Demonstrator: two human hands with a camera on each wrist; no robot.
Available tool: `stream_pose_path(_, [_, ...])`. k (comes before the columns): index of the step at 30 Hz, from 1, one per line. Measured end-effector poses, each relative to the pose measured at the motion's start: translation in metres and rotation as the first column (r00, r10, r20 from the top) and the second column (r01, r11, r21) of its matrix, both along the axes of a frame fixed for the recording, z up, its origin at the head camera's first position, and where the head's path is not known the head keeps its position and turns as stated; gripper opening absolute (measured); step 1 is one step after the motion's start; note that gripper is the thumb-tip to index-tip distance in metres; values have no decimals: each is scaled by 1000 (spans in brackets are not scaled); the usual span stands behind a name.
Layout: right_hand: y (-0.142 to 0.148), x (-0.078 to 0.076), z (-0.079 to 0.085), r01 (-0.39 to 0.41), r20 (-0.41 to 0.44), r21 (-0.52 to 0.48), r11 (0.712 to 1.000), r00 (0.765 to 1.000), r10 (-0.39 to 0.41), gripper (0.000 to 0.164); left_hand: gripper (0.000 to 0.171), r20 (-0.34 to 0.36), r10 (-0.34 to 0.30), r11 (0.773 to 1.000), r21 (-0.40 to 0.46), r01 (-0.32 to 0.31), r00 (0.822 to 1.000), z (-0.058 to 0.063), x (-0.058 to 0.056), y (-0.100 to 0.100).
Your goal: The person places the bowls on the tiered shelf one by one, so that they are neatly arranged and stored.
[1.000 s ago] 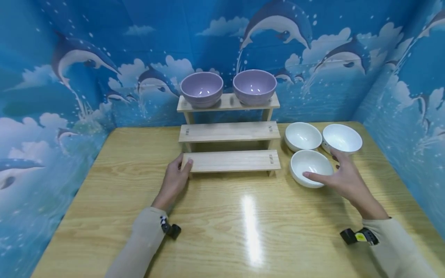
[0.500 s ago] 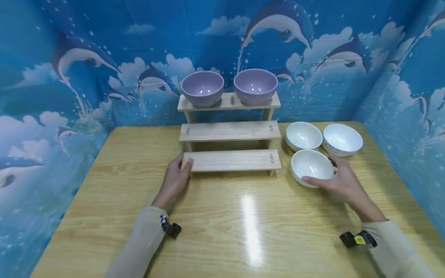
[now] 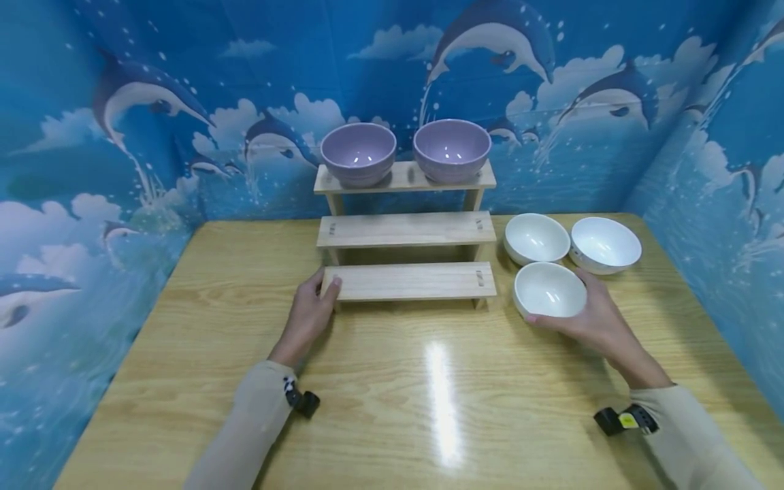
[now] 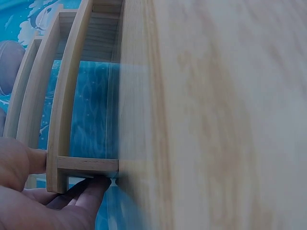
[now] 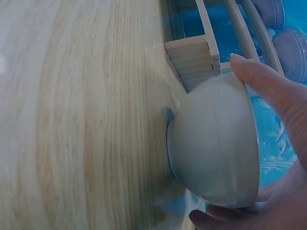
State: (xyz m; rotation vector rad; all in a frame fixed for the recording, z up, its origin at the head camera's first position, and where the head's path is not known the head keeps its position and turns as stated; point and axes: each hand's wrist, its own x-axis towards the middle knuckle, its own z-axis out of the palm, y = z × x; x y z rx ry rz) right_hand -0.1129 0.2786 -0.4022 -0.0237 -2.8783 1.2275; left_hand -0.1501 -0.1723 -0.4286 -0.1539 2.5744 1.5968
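In the head view my left hand [image 3: 306,316] grips the left end of the lowest step of a three-step wooden display rack [image 3: 410,282]. The thumb lies at the step's front corner; in the left wrist view the fingers [image 4: 96,196] reach round the end leg. My right hand [image 3: 597,323] holds the nearest white bowl [image 3: 551,289] by its right side, upright and right of the rack. Its thumb [image 5: 247,67] is at the rim and the other fingers are round the outer wall, partly hidden. The bowl's foot is close over the table in the right wrist view.
Two more white bowls, one nearer the rack [image 3: 536,238] and one farther right [image 3: 606,243], stand just behind the held one. A left purple bowl [image 3: 358,153] and a right purple bowl [image 3: 452,150] sit on the top step. A dolphin-print cloth [image 3: 392,75] surrounds the wooden table [image 3: 380,408].
My right hand has come in around the front white bowl, its thumb moving from over the bowl to the near rim. My left hand stays on the rack.
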Motion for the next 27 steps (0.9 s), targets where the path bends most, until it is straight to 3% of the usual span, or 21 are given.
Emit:
stream_pose_path(8, [-3,-1,-3,-2,-15,-27,1000,1000,1,114,65,-8,-9,1000,12,9,1000,0,0,1])
stream_pose_path(16, [-8,1,-4,33,49,8,999,998,-33,131,65,-23,-28,999,15,28,999,1,1,0])
stream_pose_path(27, [-9,2,-7,61,39,-16,998,997,-61,125,66,-19,-22,1000,8,22,1000,1,1,0])
